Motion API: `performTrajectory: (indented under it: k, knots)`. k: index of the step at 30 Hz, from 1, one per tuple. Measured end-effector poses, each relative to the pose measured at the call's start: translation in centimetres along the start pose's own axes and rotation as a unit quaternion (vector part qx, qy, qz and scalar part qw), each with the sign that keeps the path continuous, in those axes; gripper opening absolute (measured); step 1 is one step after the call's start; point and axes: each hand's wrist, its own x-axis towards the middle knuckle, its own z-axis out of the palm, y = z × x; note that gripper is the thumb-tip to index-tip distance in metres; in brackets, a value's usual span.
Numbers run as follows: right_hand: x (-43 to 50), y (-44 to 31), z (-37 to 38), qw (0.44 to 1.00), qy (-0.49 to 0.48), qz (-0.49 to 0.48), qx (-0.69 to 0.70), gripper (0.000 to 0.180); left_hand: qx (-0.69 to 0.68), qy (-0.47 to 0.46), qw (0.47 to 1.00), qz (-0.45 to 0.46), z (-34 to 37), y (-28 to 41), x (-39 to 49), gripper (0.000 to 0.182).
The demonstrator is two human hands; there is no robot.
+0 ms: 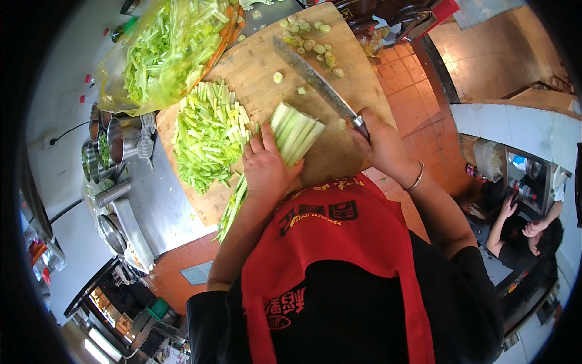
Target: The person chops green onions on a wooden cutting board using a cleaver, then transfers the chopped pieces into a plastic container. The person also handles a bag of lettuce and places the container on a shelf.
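Note:
My left hand rests on a bundle of celery stalks, its fingers and thumb spread around the bundle's left and lower sides. The leafy ends trail below that wrist. In my right hand is the handle of a kitchen knife, whose long blade slants up and left over the wooden cutting board. Left of the bundle lies a pile of chopped celery. Round cut slices are scattered near the board's far edge, with a few single pieces nearer the blade.
A yellowish plastic bag of cut celery overlaps the board's far left corner. Metal containers and a grey cloth stand left on the steel counter. Tiled floor lies right of the board. Another person is at far right.

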Motion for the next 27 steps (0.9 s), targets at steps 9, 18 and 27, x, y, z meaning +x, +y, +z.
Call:
performTrajectory:
  k: [9, 18, 27]
  knots:
    - [-3.3, -0.8, -2.8, 0.998, 0.016, -0.041, 0.041, 0.023, 0.012, 0.033, 0.999, 0.001, 0.3, -1.5, -0.2, 0.116]
    - [-4.3, 0.1, -3.2, 0.995, -0.084, 0.04, 0.037, 0.023, -0.04, 0.046, 0.997, 0.05, 0.5, -0.4, -0.4, 0.114]
    - [3.1, 1.9, -5.0, 0.995, -0.048, -0.075, -0.046, 0.024, -0.012, 0.076, 0.997, 0.012, 0.4, 0.6, 2.3, 0.118]
